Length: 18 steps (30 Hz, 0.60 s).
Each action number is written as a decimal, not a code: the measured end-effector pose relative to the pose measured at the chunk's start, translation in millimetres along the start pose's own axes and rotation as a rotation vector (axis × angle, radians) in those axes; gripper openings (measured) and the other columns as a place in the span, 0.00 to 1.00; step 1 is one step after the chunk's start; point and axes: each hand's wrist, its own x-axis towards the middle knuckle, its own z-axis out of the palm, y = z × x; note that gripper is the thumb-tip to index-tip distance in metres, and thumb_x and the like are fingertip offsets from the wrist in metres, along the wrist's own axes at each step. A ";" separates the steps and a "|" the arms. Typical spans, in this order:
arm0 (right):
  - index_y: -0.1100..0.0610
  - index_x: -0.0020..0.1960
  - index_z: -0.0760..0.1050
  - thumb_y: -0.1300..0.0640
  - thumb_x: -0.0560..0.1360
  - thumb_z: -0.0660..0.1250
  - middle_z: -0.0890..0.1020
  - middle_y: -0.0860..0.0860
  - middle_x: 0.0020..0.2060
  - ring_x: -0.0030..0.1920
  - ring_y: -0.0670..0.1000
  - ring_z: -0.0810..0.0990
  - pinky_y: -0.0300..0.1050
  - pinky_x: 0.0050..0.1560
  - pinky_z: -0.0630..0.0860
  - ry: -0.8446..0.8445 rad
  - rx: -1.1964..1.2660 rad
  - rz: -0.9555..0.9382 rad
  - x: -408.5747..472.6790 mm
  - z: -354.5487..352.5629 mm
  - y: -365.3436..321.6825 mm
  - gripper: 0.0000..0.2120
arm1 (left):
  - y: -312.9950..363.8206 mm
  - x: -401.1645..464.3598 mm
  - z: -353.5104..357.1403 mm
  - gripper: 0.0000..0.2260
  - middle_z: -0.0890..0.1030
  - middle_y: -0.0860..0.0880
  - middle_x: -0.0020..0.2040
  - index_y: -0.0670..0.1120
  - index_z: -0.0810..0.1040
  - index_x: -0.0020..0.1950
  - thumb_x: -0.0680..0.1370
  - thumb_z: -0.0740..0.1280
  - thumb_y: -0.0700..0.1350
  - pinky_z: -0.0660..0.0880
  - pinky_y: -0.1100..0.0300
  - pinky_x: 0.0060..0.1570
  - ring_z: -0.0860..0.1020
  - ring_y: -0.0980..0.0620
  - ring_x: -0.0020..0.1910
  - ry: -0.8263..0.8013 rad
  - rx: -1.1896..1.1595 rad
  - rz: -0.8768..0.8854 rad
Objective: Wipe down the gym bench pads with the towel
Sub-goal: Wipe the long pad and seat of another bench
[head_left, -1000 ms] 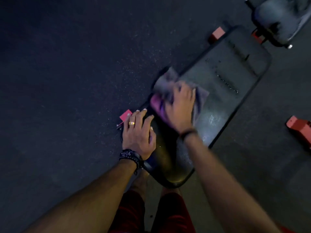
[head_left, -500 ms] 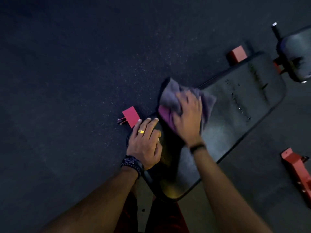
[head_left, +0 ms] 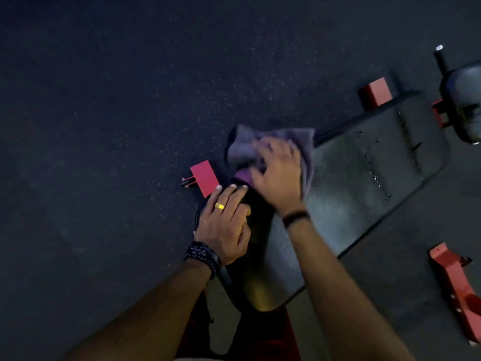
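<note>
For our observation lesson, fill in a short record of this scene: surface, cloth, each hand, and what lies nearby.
surface: black bench pad, droplets on its far part
cloth: purple towel, bunched at the pad's edge
right hand: presses on the towel, blurred
left hand: rests on the pad's near edge, gold ring
nearby: red frame pieces, speckled dark floor
</note>
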 end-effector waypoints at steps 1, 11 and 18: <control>0.53 0.63 0.76 0.45 0.70 0.61 0.78 0.53 0.62 0.66 0.56 0.72 0.57 0.72 0.60 -0.015 0.068 -0.088 -15.1 -1.4 -0.3 0.24 | 0.3 0.2 -0.3 0.09 0.77 0.42 0.63 0.44 0.77 0.47 0.69 0.63 0.44 0.62 0.43 0.71 0.70 0.43 0.66 0.006 0.003 -0.002; 0.58 0.55 0.82 0.41 0.74 0.65 0.84 0.63 0.51 0.54 0.63 0.81 0.52 0.53 0.75 -0.370 -0.174 0.165 87.0 -33.6 44.4 0.22 | 0.8 0.8 0.9 0.09 0.76 0.43 0.66 0.46 0.77 0.48 0.70 0.63 0.44 0.63 0.43 0.70 0.72 0.43 0.66 0.008 0.007 -0.008; 0.57 0.56 0.82 0.36 0.73 0.60 0.85 0.56 0.47 0.45 0.52 0.82 0.46 0.47 0.76 -0.312 0.131 -0.269 48.3 -38.9 54.6 0.27 | 4.4 3.4 -0.4 0.09 0.77 0.41 0.61 0.44 0.75 0.47 0.69 0.62 0.44 0.61 0.45 0.72 0.73 0.41 0.62 0.047 0.056 -0.044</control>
